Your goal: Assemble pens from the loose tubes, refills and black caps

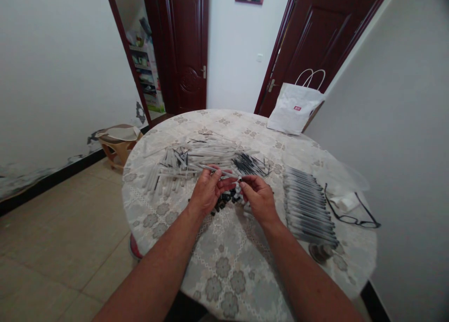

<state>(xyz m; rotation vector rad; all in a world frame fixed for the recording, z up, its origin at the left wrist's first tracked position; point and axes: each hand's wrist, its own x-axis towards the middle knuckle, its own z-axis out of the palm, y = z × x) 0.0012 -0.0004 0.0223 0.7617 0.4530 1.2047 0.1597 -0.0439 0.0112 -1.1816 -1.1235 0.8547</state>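
Over the middle of the round table, my left hand (208,187) is closed round a whitish pen barrel (226,173) that points right. At the barrel's right end, my right hand (257,194) pinches with thumb and fingertips; a small dark and white piece shows there, too small to make out fully. Under both hands lies a heap of small black and white pieces, likely pen parts (224,201). Beyond them spread many loose pale pen barrels (213,149), with a bunch of thin dark refills (248,164) just past my right hand.
To the right, pens (308,205) lie in a neat row, with glasses (351,219), clear plastic film (345,174) and a small round dark object (321,252) near them. A white paper bag (296,107) stands at the table's far right edge. A stool (117,144) stands left of the table.
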